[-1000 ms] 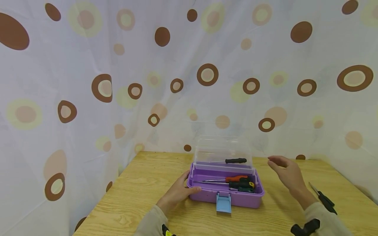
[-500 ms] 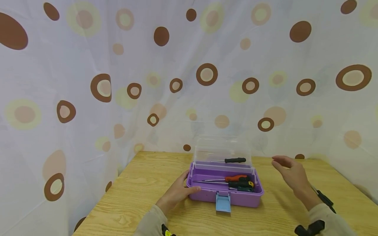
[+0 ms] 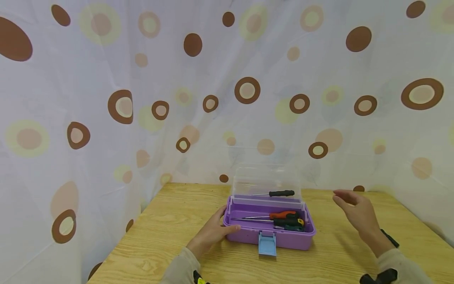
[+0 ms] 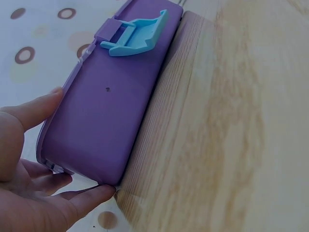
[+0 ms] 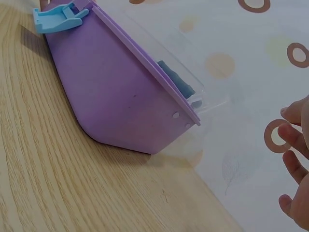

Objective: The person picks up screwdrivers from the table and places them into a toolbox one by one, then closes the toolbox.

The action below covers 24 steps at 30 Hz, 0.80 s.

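Observation:
A purple toolbox (image 3: 244, 237) sits on the table with its clear lid (image 3: 264, 179) raised and its light blue latch (image 3: 267, 245) hanging down in front. Inside lie a red-handled screwdriver (image 3: 281, 215), a black and yellow one (image 3: 286, 222) and a dark green-handled tool (image 3: 293, 228). A black-handled screwdriver (image 3: 282, 193) rests at the back by the lid. My left hand (image 3: 211, 233) grips the box's left end, thumb on the front rim; in the left wrist view the fingers (image 4: 94, 198) reach round the end. To the right of the box my right hand (image 3: 361, 216) hovers, fingers loosely bent, holding nothing.
Partly hidden behind my right forearm, a black handle (image 3: 390, 238) lies on the wooden table (image 3: 170, 205). A white curtain with brown and beige circles (image 3: 213, 79) hangs at the back and left of the table.
My right hand has drifted right, away from the box, and its forearm now covers most of the tools on the table's right. The left hand and the toolbox stay put.

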Tool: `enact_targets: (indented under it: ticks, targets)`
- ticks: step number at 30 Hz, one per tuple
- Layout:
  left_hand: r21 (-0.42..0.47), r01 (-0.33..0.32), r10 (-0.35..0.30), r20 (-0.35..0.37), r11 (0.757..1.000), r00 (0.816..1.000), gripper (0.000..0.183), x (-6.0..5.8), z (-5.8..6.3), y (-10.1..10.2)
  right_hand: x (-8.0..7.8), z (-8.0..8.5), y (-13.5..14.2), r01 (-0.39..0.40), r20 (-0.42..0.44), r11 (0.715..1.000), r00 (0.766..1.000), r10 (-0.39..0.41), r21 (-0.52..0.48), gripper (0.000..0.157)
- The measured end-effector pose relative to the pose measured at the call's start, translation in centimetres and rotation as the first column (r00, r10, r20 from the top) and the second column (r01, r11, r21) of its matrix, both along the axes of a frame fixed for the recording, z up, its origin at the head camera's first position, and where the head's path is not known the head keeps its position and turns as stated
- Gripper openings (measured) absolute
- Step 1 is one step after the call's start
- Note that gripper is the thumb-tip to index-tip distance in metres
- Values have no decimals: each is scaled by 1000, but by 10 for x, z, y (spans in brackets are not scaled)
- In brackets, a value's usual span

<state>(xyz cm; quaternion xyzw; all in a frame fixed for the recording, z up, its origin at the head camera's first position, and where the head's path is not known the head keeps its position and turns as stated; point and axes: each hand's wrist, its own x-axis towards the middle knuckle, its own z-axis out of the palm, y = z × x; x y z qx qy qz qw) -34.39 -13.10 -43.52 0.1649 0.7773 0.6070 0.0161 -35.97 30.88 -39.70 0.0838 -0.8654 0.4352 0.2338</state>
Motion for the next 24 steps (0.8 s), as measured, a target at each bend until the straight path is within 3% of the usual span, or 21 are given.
enact_targets:
  ticks: [13,24]
  targets:
    - [-10,5,-5,10,1000,1000,90,0,0,-2,7,-12,29,-4,45,997,999,8,-72,54]
    - [-10,-5,5,7,1000,1000,89,1,1,0,12,-24,57,22,46,997,999,-19,-69,52]
